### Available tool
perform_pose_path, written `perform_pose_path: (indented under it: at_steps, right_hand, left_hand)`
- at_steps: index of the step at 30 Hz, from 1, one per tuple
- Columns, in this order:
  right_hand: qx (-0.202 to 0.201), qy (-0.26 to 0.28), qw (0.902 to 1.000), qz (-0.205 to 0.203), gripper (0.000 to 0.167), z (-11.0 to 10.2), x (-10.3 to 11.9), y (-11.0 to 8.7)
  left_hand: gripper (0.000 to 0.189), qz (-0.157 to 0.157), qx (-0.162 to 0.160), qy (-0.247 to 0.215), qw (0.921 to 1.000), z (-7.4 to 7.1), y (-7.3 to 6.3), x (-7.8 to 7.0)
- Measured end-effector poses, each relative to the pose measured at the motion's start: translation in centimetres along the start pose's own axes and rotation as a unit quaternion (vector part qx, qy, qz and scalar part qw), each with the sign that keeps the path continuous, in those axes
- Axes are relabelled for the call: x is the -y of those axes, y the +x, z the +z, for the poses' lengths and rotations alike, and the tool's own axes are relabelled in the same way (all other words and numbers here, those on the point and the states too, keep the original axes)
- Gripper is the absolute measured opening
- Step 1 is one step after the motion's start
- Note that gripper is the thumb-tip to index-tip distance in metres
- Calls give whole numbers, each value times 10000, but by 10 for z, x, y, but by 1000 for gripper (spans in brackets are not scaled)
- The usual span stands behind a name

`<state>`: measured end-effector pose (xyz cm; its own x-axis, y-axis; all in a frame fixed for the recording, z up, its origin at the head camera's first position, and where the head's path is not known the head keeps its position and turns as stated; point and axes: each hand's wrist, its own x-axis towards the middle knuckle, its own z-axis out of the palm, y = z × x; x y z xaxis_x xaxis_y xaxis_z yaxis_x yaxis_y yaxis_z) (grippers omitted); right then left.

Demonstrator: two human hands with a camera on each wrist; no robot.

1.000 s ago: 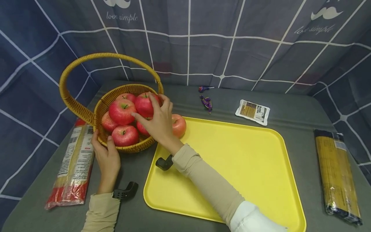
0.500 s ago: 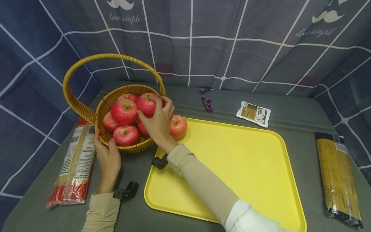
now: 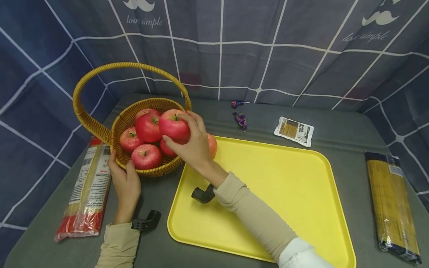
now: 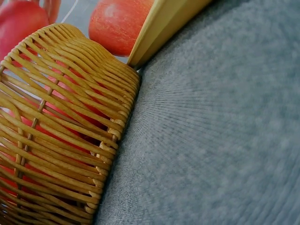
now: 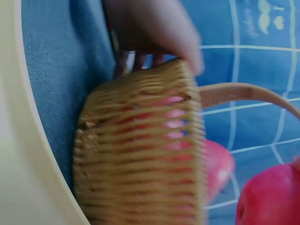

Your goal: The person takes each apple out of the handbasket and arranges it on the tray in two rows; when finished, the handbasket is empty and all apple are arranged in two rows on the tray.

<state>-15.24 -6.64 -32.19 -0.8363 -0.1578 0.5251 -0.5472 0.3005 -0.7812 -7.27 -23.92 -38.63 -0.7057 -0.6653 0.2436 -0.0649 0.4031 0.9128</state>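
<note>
A wicker basket [image 3: 161,170] with a tall handle stands at the left, with several red apples inside. My left hand [image 3: 125,186] grips the basket's near-left rim, thumb inside and fingers along the outer wall. My right hand [image 3: 194,143] pinches a red apple [image 3: 173,126] between thumb and fingers, above the basket's right side. In the right wrist view this apple [image 5: 272,199] appears at the lower right, past the woven wall. Another apple [image 3: 212,146] sits at the corner of the yellow tray [image 3: 275,186], partly hidden behind my right hand.
A red-ended noodle pack [image 3: 87,190] lies left of the basket. Behind the tray are a lollipop [image 3: 238,104], a purple-wrapped candy [image 3: 240,121] and a white-edged pouch [image 3: 294,131]. A yellow pasta pack [image 3: 392,204] lies at the far right. A checked curtain [image 3: 248,63] hangs behind.
My right hand has closed on the apple at the basket's right and raised it slightly, nearer to me. The apple beside it has shifted a little. The left hand keeps its place on the rim.
</note>
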Motion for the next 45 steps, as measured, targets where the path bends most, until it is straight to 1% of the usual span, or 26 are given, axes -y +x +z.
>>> perform_pose_path:
  at_steps: [1, 3, 6, 8, 10, 13, 17, 21, 25, 28, 30, 35, 40, 45]
  right_hand:
    - [33, 118, 9999, -92, 53, -8, 0, -1]
    - [74, 172, 9995, -265, 54, -25, -1, -3]
    - [110, 39, 9989, -443, 54, -53, -9, -9]
    - [125, -176, 9988, -439, 54, -72, -19, -15]
    - [162, -360, 9987, -319, 54, -89, -30, -24]
    - [226, -679, 9974, 36, 53, -112, -48, -38]
    - [444, -995, 9926, 536, 52, -131, -66, -52]
    - [631, -1105, 9877, 907, 50, -137, -78, -55]
    - [719, -1222, 9828, 1186, 50, -138, -88, -56]
    - [880, -1276, 9788, 1339, 52, -137, -93, -58]
    - [984, -1324, 9764, 1395, 57, -137, -94, -58]
    - [1189, -1410, 9738, 1327, 69, -138, -97, -59]
    - [1520, -1347, 9722, 1169, 74, -138, -102, -58]
    - [1763, -1379, 9686, 1082, 79, -139, -106, -57]
  left_hand:
    - [50, 2, 8, -11, 10000, 0, 0, 0]
    - [51, -1, 26, -20, 10000, 1, 0, 0]
    - [51, 6, 23, -6, 10000, 1, 0, 1]
    - [51, 21, 3, 13, 10000, 1, 0, 1]
    - [51, 56, -15, 8, 10000, 0, 0, 1]
    - [51, 85, 17, 3, 10000, -1, 0, 2]
    - [51, 98, 66, 34, 9999, -3, 0, 3]
    - [51, 78, 96, 50, 9999, -4, 0, 2]
    - [51, 53, 116, 59, 9999, -3, -1, 1]
    - [51, 82, 99, 64, 9999, -3, -1, 1]
    - [51, 109, 101, 55, 9999, -3, 0, 2]
    - [51, 105, 114, 83, 9998, -3, -1, 2]
    - [51, 60, 92, 120, 9999, -4, -1, 3]
    - [51, -1, 149, 96, 9998, -4, -2, 2]
